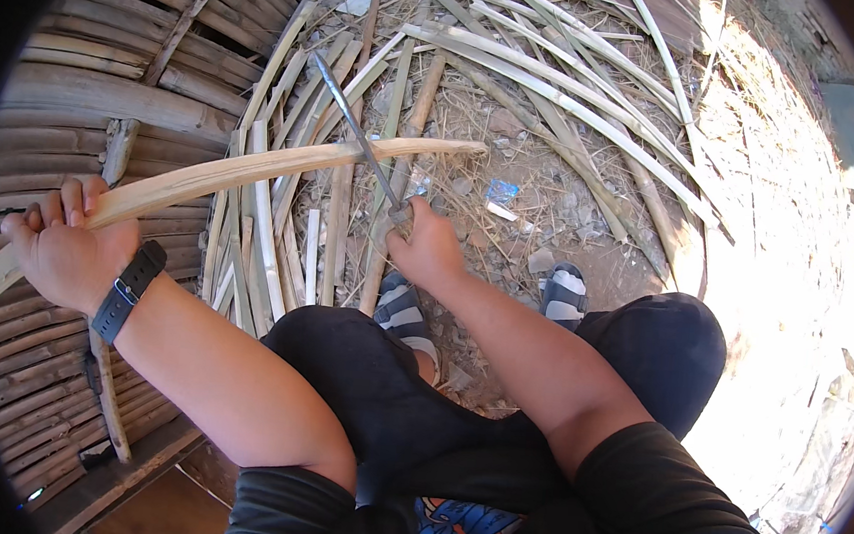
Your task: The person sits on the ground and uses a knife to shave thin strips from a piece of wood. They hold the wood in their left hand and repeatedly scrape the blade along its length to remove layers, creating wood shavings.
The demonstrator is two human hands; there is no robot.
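My left hand [78, 245], with a dark strap on its wrist, is closed around a long pale bamboo strip [254, 165]. The strip looks curved and reaches from the left rim to a ragged tip right of centre. In my right hand [429, 247] is the handle of a long, narrow knife [370, 157]. Its blade points up and to the left and crosses the strip near the tip end. Whether the edge bites into the bamboo I cannot tell. My right fingers wrap the handle and hide most of it.
Several cut bamboo strips [270, 225] lie on the ground left of my feet. More long strips [571, 98] spread across the far side. A slatted bamboo wall [55, 147] stands close on the left. Straw, stones and a blue-and-white wrapper [501, 195] litter the dirt ahead.
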